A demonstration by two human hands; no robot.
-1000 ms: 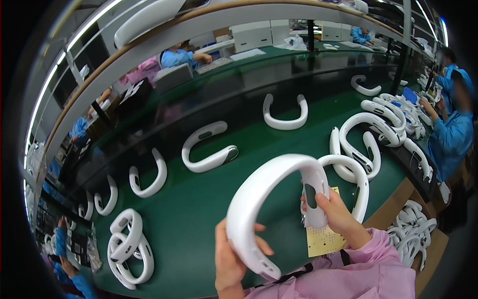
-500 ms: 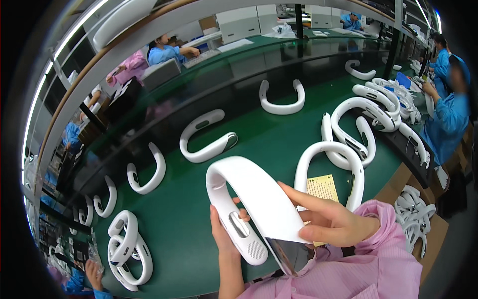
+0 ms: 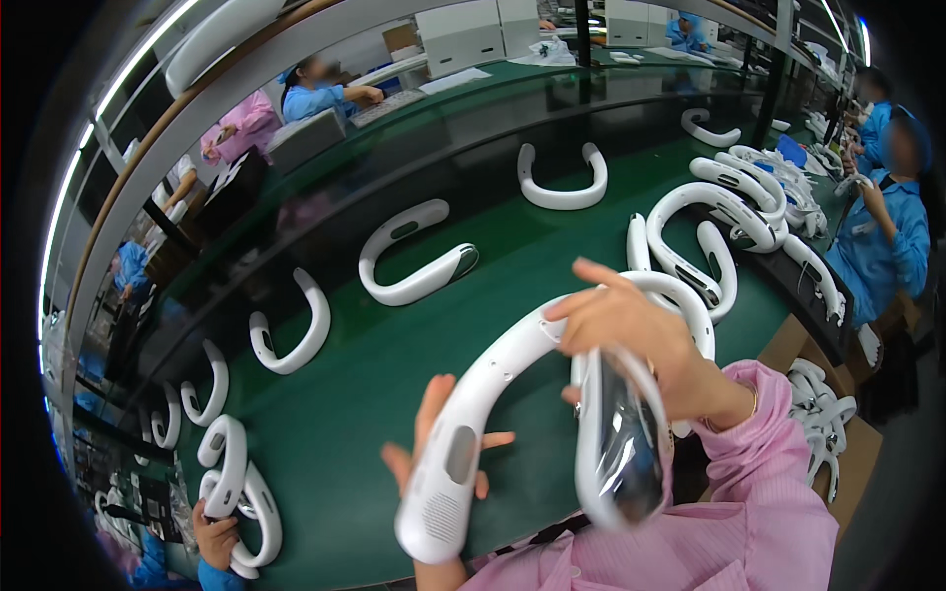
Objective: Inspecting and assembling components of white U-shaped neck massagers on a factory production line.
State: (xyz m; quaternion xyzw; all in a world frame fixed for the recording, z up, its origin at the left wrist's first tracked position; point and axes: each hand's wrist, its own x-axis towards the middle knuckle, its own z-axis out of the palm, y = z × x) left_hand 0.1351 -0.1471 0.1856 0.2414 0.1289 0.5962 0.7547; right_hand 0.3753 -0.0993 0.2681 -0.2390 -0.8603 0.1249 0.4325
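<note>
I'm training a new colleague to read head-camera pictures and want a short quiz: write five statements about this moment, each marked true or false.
1. The right hand and the left hand are at the same curved white device. True.
2. The glossy dark panel of that device is at the left hand. False: it is below the right hand; the end by the left hand has fine perforations.
3. On the green bench, a U-shaped device lies with its ends pointing away from the wearer. True.
4. The cardboard box at lower right holds blue cloths. False: it holds white curved pieces.
5. A blue-sleeved co-worker's hand is at the stacked devices at lower left. True.
</note>
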